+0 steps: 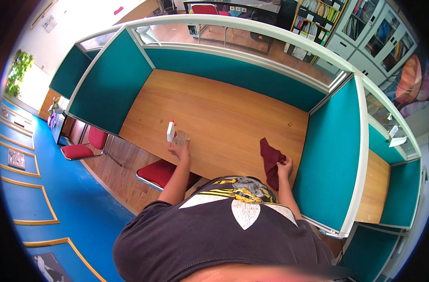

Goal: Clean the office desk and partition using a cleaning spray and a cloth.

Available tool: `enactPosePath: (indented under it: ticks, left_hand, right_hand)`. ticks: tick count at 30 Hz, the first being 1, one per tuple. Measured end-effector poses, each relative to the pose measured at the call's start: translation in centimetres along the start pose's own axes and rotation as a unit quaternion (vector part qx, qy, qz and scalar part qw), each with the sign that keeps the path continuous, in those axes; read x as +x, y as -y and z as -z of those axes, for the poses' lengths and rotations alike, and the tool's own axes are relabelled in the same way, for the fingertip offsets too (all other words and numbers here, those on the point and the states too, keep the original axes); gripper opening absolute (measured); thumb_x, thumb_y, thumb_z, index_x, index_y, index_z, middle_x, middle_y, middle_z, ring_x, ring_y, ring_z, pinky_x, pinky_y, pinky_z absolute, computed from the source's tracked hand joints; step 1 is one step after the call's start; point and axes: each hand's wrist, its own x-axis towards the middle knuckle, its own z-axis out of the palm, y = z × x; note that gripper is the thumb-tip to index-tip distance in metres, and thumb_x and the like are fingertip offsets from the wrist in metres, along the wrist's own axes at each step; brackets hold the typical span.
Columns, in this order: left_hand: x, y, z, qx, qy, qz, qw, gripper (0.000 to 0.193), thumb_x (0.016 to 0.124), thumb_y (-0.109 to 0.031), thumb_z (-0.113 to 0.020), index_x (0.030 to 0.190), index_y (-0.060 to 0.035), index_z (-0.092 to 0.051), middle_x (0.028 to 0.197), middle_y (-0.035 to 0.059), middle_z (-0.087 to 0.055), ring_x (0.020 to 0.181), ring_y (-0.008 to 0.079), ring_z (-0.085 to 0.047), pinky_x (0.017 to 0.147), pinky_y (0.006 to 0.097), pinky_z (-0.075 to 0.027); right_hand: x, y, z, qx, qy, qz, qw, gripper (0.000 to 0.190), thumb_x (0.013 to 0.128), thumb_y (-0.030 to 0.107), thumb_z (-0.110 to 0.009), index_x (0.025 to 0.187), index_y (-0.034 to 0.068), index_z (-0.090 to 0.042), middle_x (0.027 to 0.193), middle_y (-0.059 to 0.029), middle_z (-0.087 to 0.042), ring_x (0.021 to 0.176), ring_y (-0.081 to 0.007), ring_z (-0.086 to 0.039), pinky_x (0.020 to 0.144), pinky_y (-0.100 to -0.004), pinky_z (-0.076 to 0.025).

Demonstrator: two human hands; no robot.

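Note:
My left hand (180, 149) is closed around a clear spray bottle (181, 138) with a white and red trigger head (171, 131). The bottle is over the near left part of a wooden desk (214, 112). In my right hand (285, 167) is a dark red cloth (270, 159), pinched near its right edge. Part of the cloth spreads away from the hand towards the desk's middle, and its lower end hangs close to my shirt. Whether the cloth rests on the desk, I cannot tell.
Green partition panels (328, 148) with white frames enclose the desk on its left, far and right sides. A red chair seat (157, 173) sits below the desk's near left edge. Another red chair (91, 143) stands further left. Bookshelves (314, 26) and a grey cabinet (374, 38) stand beyond the partition.

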Motion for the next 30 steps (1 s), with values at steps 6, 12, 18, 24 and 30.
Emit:
enactPosePath:
  ticks: [6, 12, 18, 24, 30]
  left_hand:
    - [1.6, -5.0, 2.7, 0.031, 0.186, -0.228, 0.955, 0.107, 0.069, -0.027, -0.102, 0.151, -0.0032, -0.037, 0.145, 0.0192, -0.053, 0.135, 0.0338, -0.053, 0.112, 0.0421, -0.045]
    - [2.6, -5.7, 2.2, -0.109, 0.2, -0.213, 0.95, 0.081, 0.078, -0.017, -0.096, 0.145, -0.0036, -0.053, 0.129, 0.0086, -0.067, 0.115, 0.0207, -0.063, 0.103, 0.0357, -0.051]
    - [4.3, -4.2, 1.6, -0.147, 0.225, -0.17, 0.948, 0.057, 0.085, -0.009, -0.085, 0.138, -0.0103, -0.064, 0.116, -0.0015, -0.07, 0.099, 0.0099, -0.062, 0.087, 0.029, -0.053]
    - [4.7, -3.8, -0.4, -0.157, 0.203, -0.146, 0.955, 0.048, 0.088, 0.0, -0.071, 0.136, -0.0094, -0.069, 0.096, -0.0061, -0.064, 0.081, 0.0068, -0.058, 0.077, 0.0252, -0.052]
    - [1.8, -5.6, 1.1, -0.132, 0.282, -0.18, 0.933, 0.045, 0.093, -0.004, -0.076, 0.137, -0.0093, -0.068, 0.097, -0.0035, -0.064, 0.079, 0.0059, -0.053, 0.074, 0.0233, -0.048]
  right_hand:
    - [1.8, -2.3, -0.1, 0.016, 0.015, -0.02, 1.0, 0.058, 0.076, 0.011, -0.091, 0.126, -0.004, -0.066, 0.104, -0.019, -0.076, 0.097, -0.0336, -0.074, 0.093, -0.0441, -0.058]
    - [2.4, -2.8, 0.2, -0.088, 0.046, -0.004, 0.995, 0.039, 0.091, 0.04, -0.071, 0.098, 0.002, -0.073, 0.103, -0.0242, -0.077, 0.104, -0.0471, -0.072, 0.09, -0.0563, -0.056]
    - [-1.1, -1.7, 2.3, -0.065, 0.144, 0.036, 0.987, 0.048, 0.094, 0.04, -0.062, 0.114, -0.001, -0.077, 0.1, -0.0251, -0.077, 0.099, -0.0394, -0.073, 0.091, -0.0521, -0.055]
    - [-0.5, -4.8, 0.0, 0.239, 0.183, -0.075, 0.951, 0.034, 0.098, 0.028, -0.062, 0.115, 0.002, -0.077, 0.102, -0.0156, -0.078, 0.092, -0.0265, -0.071, 0.087, -0.0424, -0.057]
    - [-2.2, -0.7, 2.7, 0.267, 0.295, -0.268, 0.877, 0.036, 0.093, 0.036, -0.067, 0.114, 0.006, -0.071, 0.103, -0.0126, -0.077, 0.086, -0.0261, -0.075, 0.076, -0.0457, -0.061]
